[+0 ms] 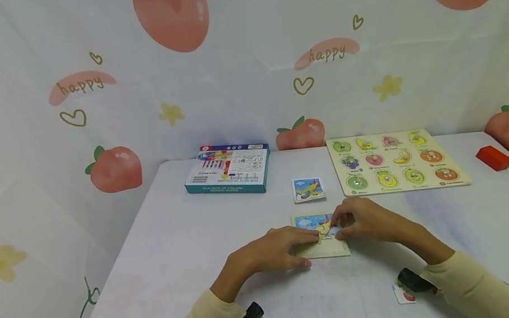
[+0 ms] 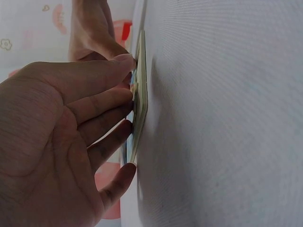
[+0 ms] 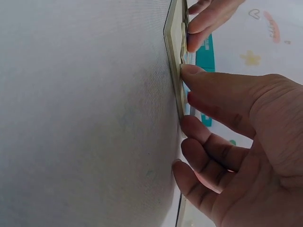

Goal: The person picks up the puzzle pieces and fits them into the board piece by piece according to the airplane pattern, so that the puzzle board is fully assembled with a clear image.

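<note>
A small wooden jigsaw board (image 1: 324, 250) lies on the table, its upper part filled with a picture of a yellow and red plane on blue sky. My left hand (image 1: 275, 249) reaches over its left side, fingers extended, fingertips touching the pieces and rim. From the right, my right hand (image 1: 368, 219) pinches a puzzle piece (image 1: 333, 232) between thumb and index finger at the picture's right side. The right wrist view shows the right thumb (image 3: 193, 70) at the piece's edge, low against the board. The fingers partly hide the picture.
Behind the board lies a plane picture card (image 1: 308, 188). A boxed game (image 1: 231, 169) stands at the back left, a fruit peg puzzle (image 1: 390, 160) at the back right. Farther right is a red block (image 1: 494, 158). A small card (image 1: 403, 294) lies by the right wrist.
</note>
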`<state>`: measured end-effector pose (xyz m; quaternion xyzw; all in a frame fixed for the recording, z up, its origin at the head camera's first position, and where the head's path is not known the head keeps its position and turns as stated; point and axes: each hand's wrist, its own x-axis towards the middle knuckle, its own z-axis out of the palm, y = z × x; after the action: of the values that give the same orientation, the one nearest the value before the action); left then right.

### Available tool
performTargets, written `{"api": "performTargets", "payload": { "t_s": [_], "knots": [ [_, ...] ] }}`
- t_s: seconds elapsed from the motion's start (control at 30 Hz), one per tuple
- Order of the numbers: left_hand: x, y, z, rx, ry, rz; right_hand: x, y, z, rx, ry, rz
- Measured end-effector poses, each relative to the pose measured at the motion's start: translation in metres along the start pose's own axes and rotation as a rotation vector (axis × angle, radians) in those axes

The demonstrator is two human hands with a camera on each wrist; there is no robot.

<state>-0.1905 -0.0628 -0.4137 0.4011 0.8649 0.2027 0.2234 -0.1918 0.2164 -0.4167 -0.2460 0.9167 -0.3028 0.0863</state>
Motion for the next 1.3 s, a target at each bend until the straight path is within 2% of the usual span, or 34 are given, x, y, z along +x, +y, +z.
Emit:
{"api": "performTargets", "payload": {
  "t_s": [0.77, 1.3],
  "knots": [
    [0.0009, 0.0002, 0.0005, 0.009, -0.006, -0.022, 0.0004, -0.0004, 0.0013, -0.012, -0.007, -0.009],
    [0.0006, 0.0004, 0.0008, 0.004, 0.000, -0.018, 0.0030, -0.0011, 0.0002, -0.023, -0.055, -0.051]
  ]
}}
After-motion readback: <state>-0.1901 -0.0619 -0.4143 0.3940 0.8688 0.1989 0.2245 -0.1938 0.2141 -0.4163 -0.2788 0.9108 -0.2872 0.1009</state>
